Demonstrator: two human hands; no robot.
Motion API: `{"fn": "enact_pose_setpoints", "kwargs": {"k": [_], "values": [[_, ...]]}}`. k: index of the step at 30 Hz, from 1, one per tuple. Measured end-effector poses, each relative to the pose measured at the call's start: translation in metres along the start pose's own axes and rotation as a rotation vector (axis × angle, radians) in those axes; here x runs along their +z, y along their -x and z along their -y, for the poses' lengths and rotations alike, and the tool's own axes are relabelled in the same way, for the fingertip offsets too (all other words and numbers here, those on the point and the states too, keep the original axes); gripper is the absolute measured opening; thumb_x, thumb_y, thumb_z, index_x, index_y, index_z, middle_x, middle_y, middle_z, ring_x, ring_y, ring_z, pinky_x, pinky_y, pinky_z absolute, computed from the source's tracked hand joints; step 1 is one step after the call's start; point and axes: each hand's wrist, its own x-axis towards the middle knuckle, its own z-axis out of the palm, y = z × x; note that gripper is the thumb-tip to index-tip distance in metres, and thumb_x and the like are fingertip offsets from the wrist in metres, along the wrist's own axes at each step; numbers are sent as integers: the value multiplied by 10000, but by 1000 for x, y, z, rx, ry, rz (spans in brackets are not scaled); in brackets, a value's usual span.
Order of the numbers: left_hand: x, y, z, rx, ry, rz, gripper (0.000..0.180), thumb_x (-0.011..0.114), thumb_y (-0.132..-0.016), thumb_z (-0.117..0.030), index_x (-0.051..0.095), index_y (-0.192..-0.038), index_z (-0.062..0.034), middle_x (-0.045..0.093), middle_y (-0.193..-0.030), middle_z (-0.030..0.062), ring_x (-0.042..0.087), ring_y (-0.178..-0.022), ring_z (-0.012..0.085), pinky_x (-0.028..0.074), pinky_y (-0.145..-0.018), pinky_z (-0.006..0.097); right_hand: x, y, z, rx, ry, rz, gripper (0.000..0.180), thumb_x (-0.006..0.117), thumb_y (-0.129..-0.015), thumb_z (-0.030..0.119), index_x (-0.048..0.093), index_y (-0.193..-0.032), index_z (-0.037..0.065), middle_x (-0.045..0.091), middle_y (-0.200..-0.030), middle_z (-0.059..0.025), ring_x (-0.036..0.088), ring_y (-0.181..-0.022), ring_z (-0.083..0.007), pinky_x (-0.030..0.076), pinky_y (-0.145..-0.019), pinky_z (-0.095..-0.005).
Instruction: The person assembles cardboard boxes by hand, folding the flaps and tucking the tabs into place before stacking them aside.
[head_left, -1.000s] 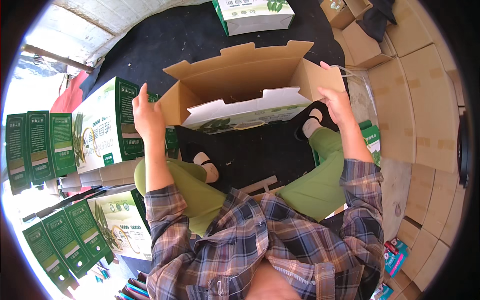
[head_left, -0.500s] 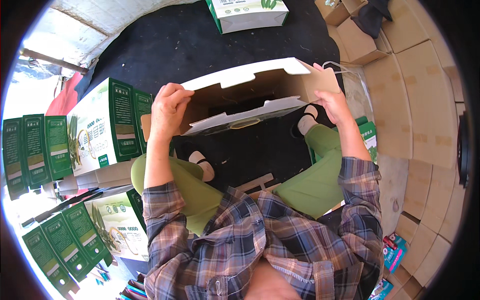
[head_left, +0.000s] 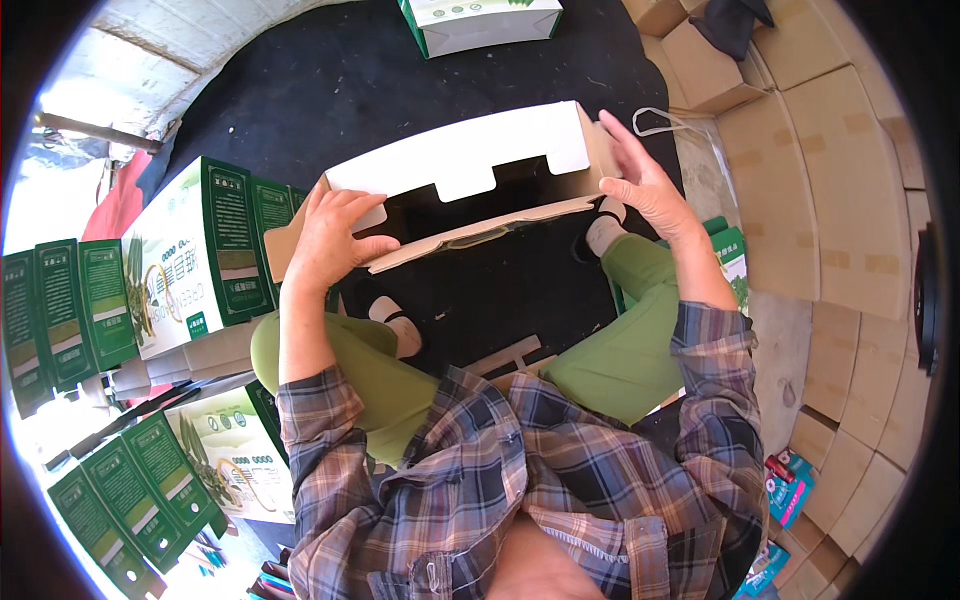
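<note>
Between my hands stands a paperboard carton (head_left: 455, 155), white outside where its notched far flap folds over, brown inside. The cut-out slots show a dark inside, and the near panel's edge runs along the front. My left hand (head_left: 335, 232) grips the left end, fingers over the corner and thumb towards the near panel's edge. A brown side flap (head_left: 285, 245) sticks out beside it. At the right end my right hand (head_left: 652, 192) bears on the carton, thumb at the near corner, fingers raised and slightly blurred along the side.
Green and white printed cartons (head_left: 170, 265) stand in rows at the left. Another carton (head_left: 485, 22) sits on the black floor sheet (head_left: 300, 90) at the far side. Brown cardboard boxes (head_left: 770, 190) are stacked on the right. A green carton (head_left: 730, 255) stands beside my right knee.
The far white flap has folded down over the opening, and the right side flap has gone inward. My left hand has opened from a pinch to a wider hold; my right fingers have risen.
</note>
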Motion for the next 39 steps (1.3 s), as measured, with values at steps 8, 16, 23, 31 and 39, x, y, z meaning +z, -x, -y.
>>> {"fn": "enact_pose_setpoints", "kwargs": {"k": [8, 16, 23, 31, 39], "values": [[-5, 3, -10, -7, -17, -51, 525, 790, -657, -342, 666, -1092, -73, 647, -1087, 108, 575, -1071, 286, 294, -1084, 480, 2, -13, -18, 34, 365, 171, 655, 636, -866, 433, 465, -1372, 53, 229, -1547, -93, 246, -1411, -239, 248, -1117, -403], [-42, 31, 16, -399, 338, -858, 182, 575, -935, -121, 677, -1046, -20, 613, -798, 3, 514, -656, 89, 441, -590, 260, 4, -13, -20, 2, 468, 155, 680, 592, -863, 504, 472, -1368, 65, 227, -1546, -114, 253, -1409, -282, 255, -1120, -395], [-36, 37, 25, -285, 921, -46, 896, 657, -721, -664, 478, -1349, -50, 628, -1112, 93, 577, -1051, 203, 441, -927, 338, 3, -16, -25, -1, 499, 156, 681, 577, -874, 511, 468, -1369, 56, 219, -1549, -107, 239, -1413, -274, 250, -1121, -398], [2, 15, 3, -48, 299, 45, 728, 778, -725, -326, 492, -1338, -57, 586, -1165, 159, 487, -1127, 306, 403, -966, 397, 5, -22, -30, -64, 489, 104, 637, 498, -917, 532, 503, -1336, 51, 295, -1516, -121, 356, -1354, -287, 308, -1086, -372], [36, -8, -20, -298, 66, -287, 659, 727, -773, -218, 462, -1371, -138, 456, -1344, 129, 436, -1215, 340, 424, -945, 455, 36, -13, -3, -91, 849, 15, 673, 710, -791, 274, 435, -1404, 251, 346, -1468, -109, 450, -1231, -333, 373, -1050, -410]]}}
